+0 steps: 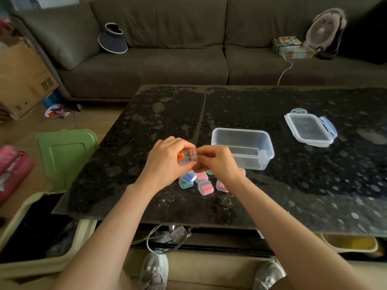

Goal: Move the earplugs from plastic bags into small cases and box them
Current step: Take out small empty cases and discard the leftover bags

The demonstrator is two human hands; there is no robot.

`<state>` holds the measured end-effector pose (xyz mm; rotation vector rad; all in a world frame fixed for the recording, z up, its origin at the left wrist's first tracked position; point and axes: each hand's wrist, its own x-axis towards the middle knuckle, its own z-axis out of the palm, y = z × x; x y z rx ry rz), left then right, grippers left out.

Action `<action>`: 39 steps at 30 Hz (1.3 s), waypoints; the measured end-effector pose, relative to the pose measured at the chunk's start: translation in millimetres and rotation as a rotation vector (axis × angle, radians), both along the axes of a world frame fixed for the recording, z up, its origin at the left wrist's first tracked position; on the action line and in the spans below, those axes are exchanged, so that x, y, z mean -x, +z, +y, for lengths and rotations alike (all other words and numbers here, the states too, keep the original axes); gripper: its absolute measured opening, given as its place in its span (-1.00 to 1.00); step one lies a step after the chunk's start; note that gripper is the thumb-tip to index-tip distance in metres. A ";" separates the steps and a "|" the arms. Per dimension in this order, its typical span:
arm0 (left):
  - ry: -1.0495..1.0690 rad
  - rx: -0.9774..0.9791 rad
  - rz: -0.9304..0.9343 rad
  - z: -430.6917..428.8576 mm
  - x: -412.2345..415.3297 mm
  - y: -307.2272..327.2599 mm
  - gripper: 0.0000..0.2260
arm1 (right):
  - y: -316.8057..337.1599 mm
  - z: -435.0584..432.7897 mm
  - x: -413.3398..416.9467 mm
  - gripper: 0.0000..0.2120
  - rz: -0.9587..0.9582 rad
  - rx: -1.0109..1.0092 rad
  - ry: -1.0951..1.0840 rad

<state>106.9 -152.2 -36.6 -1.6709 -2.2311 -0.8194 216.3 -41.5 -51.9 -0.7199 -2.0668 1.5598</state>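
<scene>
Left hand [167, 162] and right hand [217, 164] meet fingertip to fingertip, both pinching one clear small case [191, 156]. An orange earplug [180, 156] shows against the left fingers. Filled cases [206, 188] lie heaped directly beneath the hands on the table [146, 122]. Just beyond the right hand stands the open plastic box [243, 147]; its lid [310, 129] lies well apart, farther right.

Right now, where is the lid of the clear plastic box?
In the head view, the lid lies on the right side of the dark table, to the right of the open clear box and farther from the person, not touching it.
</scene>
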 end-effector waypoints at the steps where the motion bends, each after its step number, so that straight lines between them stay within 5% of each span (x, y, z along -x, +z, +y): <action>1: -0.013 -0.002 -0.010 -0.1 0.6 0.5 -0.67 | 1.1 0.9 -1.7 -0.86 0.013 0.057 0.023; 12: 0.068 0.247 -0.154 0.2 5.1 -5.8 -0.40 | 0.2 2.9 -6.2 -0.89 0.017 0.362 -0.050; 19: 0.209 0.378 -0.098 -22.4 24.9 -3.2 -0.42 | -8.7 -4.8 2.6 -0.85 -0.262 -0.109 0.014; 26: 0.245 0.664 -0.064 -41.9 42.1 -14.5 -0.54 | -20.1 -35.7 11.9 -0.84 -0.304 -0.388 0.218; 32: 0.187 0.694 0.019 -40.0 42.6 -19.3 -0.61 | -25.0 -59.0 24.1 -0.82 -0.401 0.020 0.283; 39: 0.150 0.742 0.055 -40.2 37.6 -23.1 -0.53 | -30.2 -62.1 31.6 -0.79 -0.485 0.234 0.282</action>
